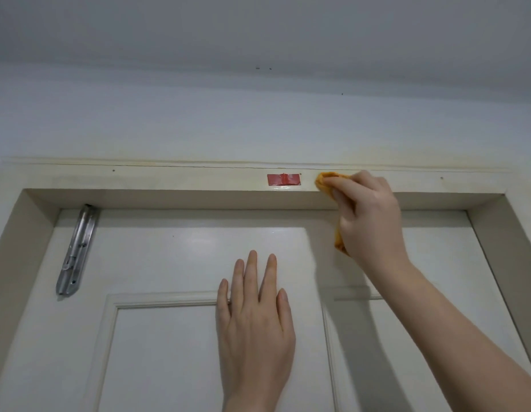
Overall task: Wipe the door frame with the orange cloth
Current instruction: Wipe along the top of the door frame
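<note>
The cream door frame point(157, 179) runs across the view above a white panelled door point(175, 257). My right hand point(368, 215) is raised to the frame's top bar and grips the orange cloth point(323, 182), pressing it against the bar just right of a red tape patch point(283, 179). Part of the cloth hangs below my palm, and most of it is hidden by my fingers. My left hand point(255, 316) lies flat on the door below, fingers spread, holding nothing.
A metal latch bolt point(76, 251) is fixed at the door's upper left corner. The frame's side posts point(502, 233) slope down at both edges. White wall point(258, 123) and ceiling lie above the frame.
</note>
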`<state>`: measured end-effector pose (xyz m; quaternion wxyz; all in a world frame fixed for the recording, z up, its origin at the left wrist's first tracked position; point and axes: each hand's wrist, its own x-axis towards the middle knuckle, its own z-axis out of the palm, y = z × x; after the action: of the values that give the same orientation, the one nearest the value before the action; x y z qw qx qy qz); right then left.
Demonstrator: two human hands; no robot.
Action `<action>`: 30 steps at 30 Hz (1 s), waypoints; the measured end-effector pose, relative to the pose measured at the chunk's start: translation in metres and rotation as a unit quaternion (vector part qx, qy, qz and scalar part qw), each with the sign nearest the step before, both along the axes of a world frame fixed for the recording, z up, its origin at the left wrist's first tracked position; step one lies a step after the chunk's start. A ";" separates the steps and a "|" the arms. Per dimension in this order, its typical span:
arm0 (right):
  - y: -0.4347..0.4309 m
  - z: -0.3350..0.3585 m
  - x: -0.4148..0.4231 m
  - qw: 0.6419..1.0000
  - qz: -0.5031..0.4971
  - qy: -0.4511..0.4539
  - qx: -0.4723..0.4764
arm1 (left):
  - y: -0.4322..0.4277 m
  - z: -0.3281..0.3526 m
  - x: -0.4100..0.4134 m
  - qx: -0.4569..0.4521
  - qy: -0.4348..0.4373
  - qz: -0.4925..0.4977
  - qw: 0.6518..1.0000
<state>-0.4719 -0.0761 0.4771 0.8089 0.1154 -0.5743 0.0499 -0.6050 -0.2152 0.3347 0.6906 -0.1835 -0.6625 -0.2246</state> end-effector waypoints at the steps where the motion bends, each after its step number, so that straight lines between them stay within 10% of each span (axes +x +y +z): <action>1: -0.002 0.007 0.000 1.000 -0.006 -0.002 0.008 | 0.001 -0.001 0.000 0.002 -0.001 0.001 1.000; 30: 0.113 -0.006 0.034 0.998 0.000 0.006 -0.061 | 0.075 -0.016 0.016 0.035 0.003 -0.033 0.999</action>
<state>-0.4376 0.0368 0.4710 0.8181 0.0655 -0.5651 0.0841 -0.5888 -0.1401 0.3191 0.6907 -0.1821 -0.6457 -0.2698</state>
